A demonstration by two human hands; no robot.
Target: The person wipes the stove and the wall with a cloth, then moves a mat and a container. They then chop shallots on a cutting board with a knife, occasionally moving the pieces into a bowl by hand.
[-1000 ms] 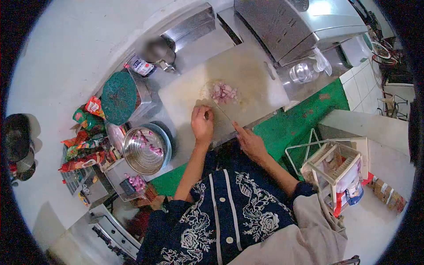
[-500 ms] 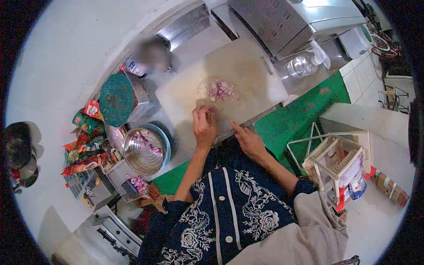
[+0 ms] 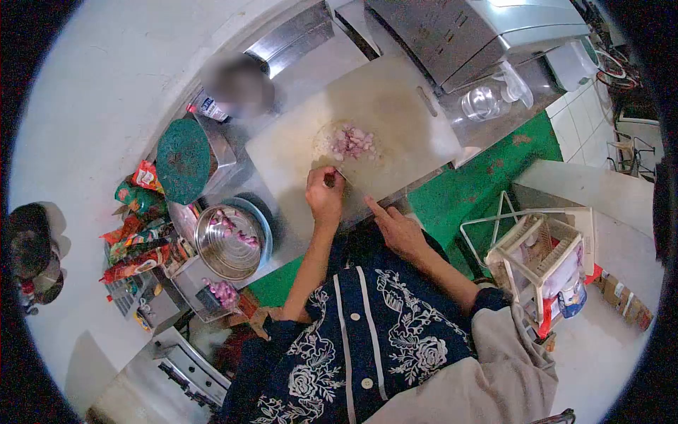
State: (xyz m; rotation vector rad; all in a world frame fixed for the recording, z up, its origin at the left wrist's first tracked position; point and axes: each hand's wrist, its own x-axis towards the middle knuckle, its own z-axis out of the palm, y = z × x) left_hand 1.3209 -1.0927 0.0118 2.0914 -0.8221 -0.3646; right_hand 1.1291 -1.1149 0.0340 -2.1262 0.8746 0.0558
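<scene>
My left hand is closed over the near edge of the white cutting board, its fingers curled round a small dark-red shallot. My right hand grips a knife, with the index finger stretched forward. The thin knife blade runs from that fingertip toward the left hand; the handle is hidden in the palm. Just beyond both hands lies a heap of chopped shallots on the board.
A steel bowl with peeled shallots stands at left, near a container of more shallots. Seasoning packets and a green round lid-like piece lie beyond. A large metal appliance and a clear jug stand at the far right.
My left hand has turned, so the dark-red shallot in its fingers now shows. The knife blade has become visible between the hands. My right hand has shifted slightly left.
</scene>
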